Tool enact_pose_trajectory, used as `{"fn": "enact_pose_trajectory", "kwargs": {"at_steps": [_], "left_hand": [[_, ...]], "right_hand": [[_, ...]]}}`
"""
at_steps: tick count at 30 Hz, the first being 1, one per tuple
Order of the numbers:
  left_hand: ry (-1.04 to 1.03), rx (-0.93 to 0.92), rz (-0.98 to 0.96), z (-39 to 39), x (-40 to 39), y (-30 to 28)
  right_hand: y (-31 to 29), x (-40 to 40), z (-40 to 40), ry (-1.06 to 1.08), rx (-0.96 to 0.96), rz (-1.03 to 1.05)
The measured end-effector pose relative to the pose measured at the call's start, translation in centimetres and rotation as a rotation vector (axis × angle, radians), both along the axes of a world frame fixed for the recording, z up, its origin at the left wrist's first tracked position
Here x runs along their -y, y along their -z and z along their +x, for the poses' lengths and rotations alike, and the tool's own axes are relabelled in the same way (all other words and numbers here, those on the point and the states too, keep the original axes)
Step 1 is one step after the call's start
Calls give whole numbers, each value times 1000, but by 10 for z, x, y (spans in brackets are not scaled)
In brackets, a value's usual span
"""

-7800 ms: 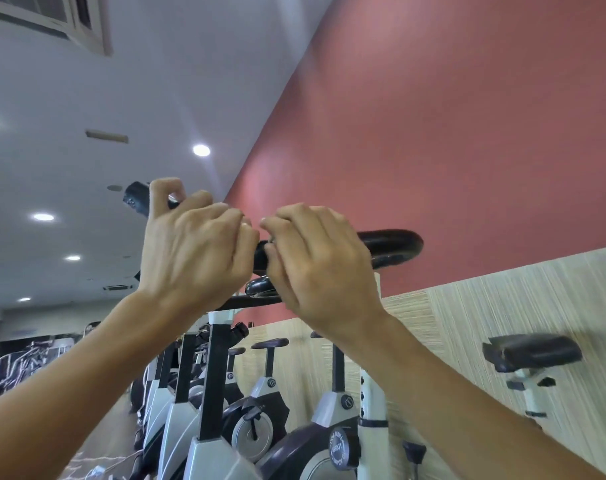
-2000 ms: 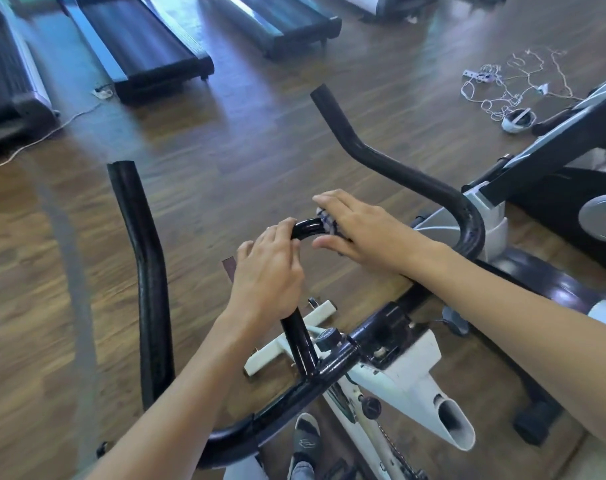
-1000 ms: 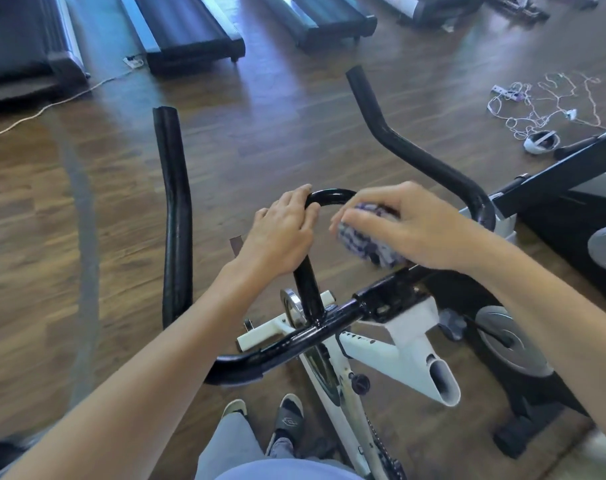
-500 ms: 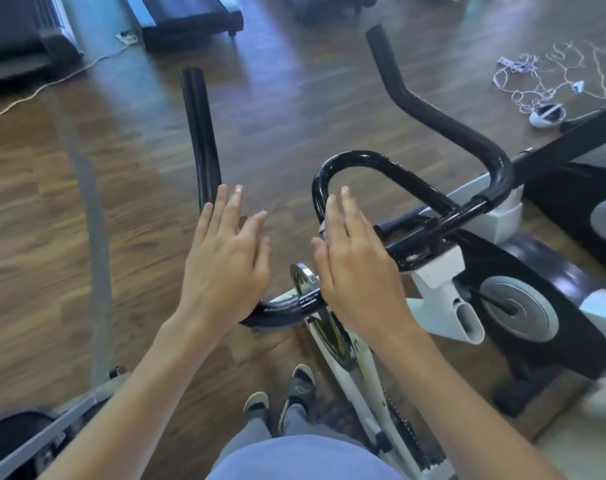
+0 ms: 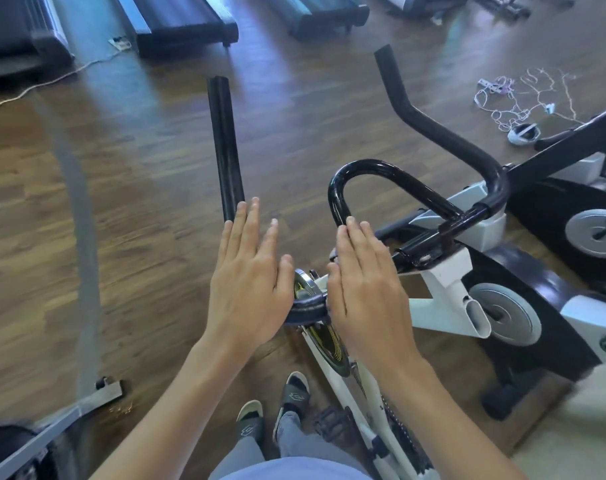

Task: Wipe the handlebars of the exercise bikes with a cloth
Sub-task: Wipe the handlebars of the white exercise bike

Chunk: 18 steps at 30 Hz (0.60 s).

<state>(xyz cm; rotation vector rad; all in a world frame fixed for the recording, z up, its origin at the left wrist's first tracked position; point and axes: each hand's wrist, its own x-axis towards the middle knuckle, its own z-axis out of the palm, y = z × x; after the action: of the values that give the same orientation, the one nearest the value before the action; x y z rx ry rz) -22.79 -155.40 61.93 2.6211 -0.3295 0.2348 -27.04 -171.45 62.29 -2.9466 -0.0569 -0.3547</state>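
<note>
Black handlebar (image 5: 308,311) lies under both flat, released hands, left hand (image 5: 249,282) and right hand (image 5: 364,289); next probably gripping the cloth, unseen now.

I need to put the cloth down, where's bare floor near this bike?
Bare wood floor left of the left handlebar, and between the two bars. Crowded on the right: cords and another bike. Feet fill the spot below.
</note>
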Motion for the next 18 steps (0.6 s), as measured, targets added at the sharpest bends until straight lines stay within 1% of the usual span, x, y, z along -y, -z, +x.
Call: {"fn": "enact_pose_trajectory", "kwargs": {"at_steps": [3,5,7,9,13,16,18], "left_hand": [[-7,-4,-17,0,0,-2],[-5,-9,-16,1,0,-2],[-1,-14,-9,1,0,-3],[-3,-18,-1,1,0,-3],[-12,-13,15,2,1,-3],[-5,-14,6,3,1,-3],[1,-14,-8,3,1,-4]], "right_hand": [[-3,14,16,195,-13,18],[-10,14,38,311,-91,-4],[-13,9,53,385,-199,-2],[-16,3,55,423,-222,15],[-12,-9,26,387,-120,-25],[-8,-5,17,292,-34,58],[-12,5,20,233,-7,43]]}}
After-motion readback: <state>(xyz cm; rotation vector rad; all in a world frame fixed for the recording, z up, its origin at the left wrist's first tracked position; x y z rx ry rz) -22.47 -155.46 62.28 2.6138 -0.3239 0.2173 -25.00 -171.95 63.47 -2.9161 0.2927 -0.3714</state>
